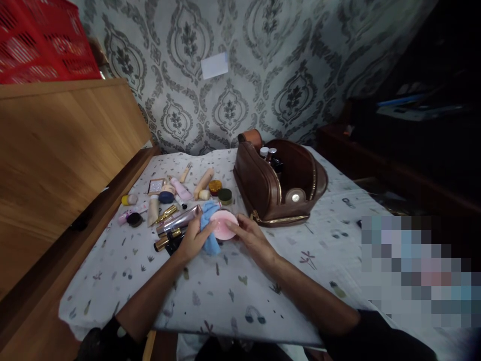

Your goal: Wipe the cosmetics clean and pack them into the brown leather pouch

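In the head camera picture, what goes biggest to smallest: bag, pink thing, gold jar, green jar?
1. The bag
2. The pink thing
3. The gold jar and green jar look alike, so no ranking.

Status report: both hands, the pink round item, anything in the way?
Left hand holding blue cloth against pink round item; right hand gripping its right side. Possible obstacles: metallic tube beside left hand; open brown bag beyond right hand.
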Demonstrator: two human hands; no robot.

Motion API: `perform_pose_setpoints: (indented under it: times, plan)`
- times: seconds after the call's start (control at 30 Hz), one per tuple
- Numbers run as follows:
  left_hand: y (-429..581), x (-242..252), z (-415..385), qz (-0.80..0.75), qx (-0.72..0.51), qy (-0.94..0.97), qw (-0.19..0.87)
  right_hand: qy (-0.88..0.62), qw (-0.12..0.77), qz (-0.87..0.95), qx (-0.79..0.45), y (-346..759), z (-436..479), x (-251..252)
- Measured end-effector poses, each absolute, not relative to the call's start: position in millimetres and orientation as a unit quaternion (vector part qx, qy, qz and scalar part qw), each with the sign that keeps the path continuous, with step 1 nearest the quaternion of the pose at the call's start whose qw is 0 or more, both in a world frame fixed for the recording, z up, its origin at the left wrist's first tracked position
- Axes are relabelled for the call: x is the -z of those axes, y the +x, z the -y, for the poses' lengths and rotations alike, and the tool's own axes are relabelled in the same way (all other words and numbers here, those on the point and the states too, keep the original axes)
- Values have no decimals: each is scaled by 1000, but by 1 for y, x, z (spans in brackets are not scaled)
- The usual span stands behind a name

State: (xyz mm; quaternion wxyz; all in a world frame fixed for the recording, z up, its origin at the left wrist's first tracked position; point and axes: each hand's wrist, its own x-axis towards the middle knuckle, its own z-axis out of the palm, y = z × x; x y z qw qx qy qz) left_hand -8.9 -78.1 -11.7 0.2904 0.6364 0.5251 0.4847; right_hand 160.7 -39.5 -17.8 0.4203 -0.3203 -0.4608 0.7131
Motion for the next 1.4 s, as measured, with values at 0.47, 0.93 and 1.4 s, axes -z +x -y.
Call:
perform_pose_setpoints:
  times: [0.47,0.93,1.4]
  plan:
    - [-13,28,75,-538,-548,598,228,-250,419,303,-819,158,41,23]
    - [-11,23,78,-526,-492,667,192,-233,372,266,-858,158,38,23]
    - [-19,24,77,-582,-421,693,53,-158,428,244,-856,155,38,27]
